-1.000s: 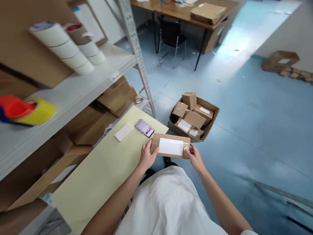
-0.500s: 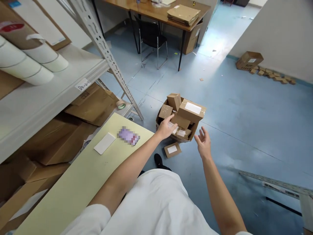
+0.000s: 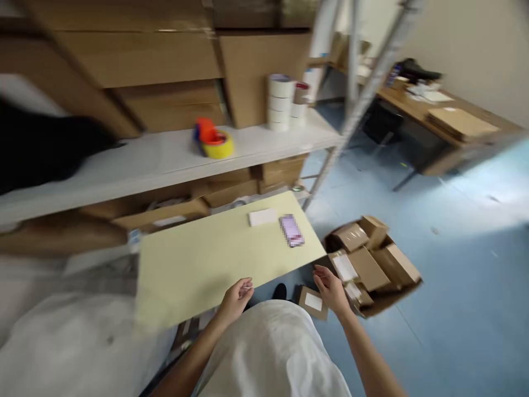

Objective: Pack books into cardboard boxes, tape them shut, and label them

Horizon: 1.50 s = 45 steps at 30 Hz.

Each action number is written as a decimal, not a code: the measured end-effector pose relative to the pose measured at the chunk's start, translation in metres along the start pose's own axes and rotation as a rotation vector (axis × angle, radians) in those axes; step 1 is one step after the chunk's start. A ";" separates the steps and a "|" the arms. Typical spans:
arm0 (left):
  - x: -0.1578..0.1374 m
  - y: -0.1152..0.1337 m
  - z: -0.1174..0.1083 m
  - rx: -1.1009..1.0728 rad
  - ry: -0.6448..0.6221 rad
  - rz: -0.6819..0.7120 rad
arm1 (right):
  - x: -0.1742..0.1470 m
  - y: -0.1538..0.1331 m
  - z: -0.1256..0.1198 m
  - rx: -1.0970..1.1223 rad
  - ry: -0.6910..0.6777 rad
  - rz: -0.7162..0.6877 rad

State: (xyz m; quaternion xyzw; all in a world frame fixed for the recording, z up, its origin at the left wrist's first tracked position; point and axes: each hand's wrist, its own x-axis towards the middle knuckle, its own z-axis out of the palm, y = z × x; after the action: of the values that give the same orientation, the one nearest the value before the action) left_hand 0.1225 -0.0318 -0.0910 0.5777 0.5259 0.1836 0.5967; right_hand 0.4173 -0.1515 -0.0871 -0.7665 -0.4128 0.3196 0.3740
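My left hand [image 3: 237, 300] hangs over the front edge of the pale yellow table [image 3: 194, 264], fingers loosely curled, thumb a little apart; I see nothing clearly held in it. Further right, my right hand [image 3: 330, 288] is open, thumb and fingers apart, beside a large open carton [image 3: 397, 300] on the floor. Several small taped boxes [image 3: 367, 267] fill that carton, some with white labels. Below my right hand a single small labelled box [image 3: 313, 302] lies on the floor. On the table are a white flat rectangular thing [image 3: 263, 217] and a blurred-out purple phone [image 3: 291, 230].
Behind the table stands a shelf [image 3: 161, 162] with large cartons, yellow and red tape rolls [image 3: 217, 144] and stacked white rolls [image 3: 281, 103]. A slanting metal upright [image 3: 363, 99] stands at its end. A white bulky bag [image 3: 82, 347] lies lower left. A wooden desk [image 3: 417, 113] stands behind right.
My view has swung left, so table and shelf fill more of it. My left hand has moved from above the carton to the table's front edge. My right hand stays near the carton.
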 end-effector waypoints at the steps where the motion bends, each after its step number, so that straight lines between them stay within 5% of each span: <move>1: -0.013 -0.012 -0.018 -0.029 0.086 -0.017 | 0.011 -0.015 0.009 -0.092 -0.073 -0.091; 7: -0.079 -0.060 -0.089 -0.159 0.441 -0.121 | 0.051 -0.114 0.101 -0.577 -0.437 -0.523; 14: -0.124 -0.076 -0.110 -0.105 0.630 -0.164 | 0.002 -0.190 0.217 -0.676 -0.904 -0.845; 18: -0.138 -0.081 -0.108 -0.058 0.730 -0.185 | -0.006 -0.201 0.237 -0.782 -1.136 -0.897; 23: -0.152 -0.073 -0.095 -0.009 0.818 -0.325 | 0.030 -0.198 0.247 -0.887 -1.329 -0.924; 32: -0.176 -0.066 -0.061 -0.056 1.076 -0.396 | 0.075 -0.227 0.298 -0.986 -1.358 -1.171; 38: -0.209 -0.078 -0.061 -0.185 1.318 -0.403 | 0.029 -0.250 0.336 -0.929 -1.456 -1.408; 45: -0.294 -0.126 -0.066 -0.234 1.571 -0.457 | -0.079 -0.273 0.377 -0.798 -1.558 -1.680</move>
State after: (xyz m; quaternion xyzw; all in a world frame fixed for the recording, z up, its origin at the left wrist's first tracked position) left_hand -0.0936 -0.2749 -0.0655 0.0939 0.8718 0.4616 0.1344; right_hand -0.0273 -0.0001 -0.0382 0.0763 -0.9651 0.2032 -0.1464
